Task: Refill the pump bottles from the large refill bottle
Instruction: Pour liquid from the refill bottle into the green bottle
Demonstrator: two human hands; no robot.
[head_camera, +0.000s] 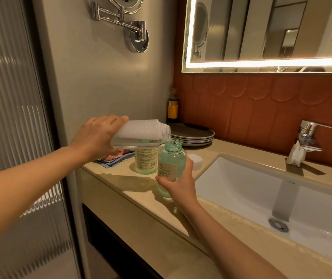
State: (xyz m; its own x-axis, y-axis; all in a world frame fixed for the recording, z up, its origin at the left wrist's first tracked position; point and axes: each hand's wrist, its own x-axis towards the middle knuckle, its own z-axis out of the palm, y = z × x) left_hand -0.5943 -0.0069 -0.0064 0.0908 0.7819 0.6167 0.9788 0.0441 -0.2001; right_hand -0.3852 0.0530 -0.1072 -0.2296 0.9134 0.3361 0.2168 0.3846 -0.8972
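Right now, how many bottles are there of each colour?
White bottle: 1, tipped in the left hand
Green bottles: 2, one in the right hand, one on the counter
Dark bottle: 1, in the corner
Total: 4

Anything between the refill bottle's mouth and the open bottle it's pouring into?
Nothing visible. The refill bottle, tilted in the left hand, has its uncapped mouth just above the open neck of the teal bottle, which the right hand holds. A second bottle stands behind, off the pour path.
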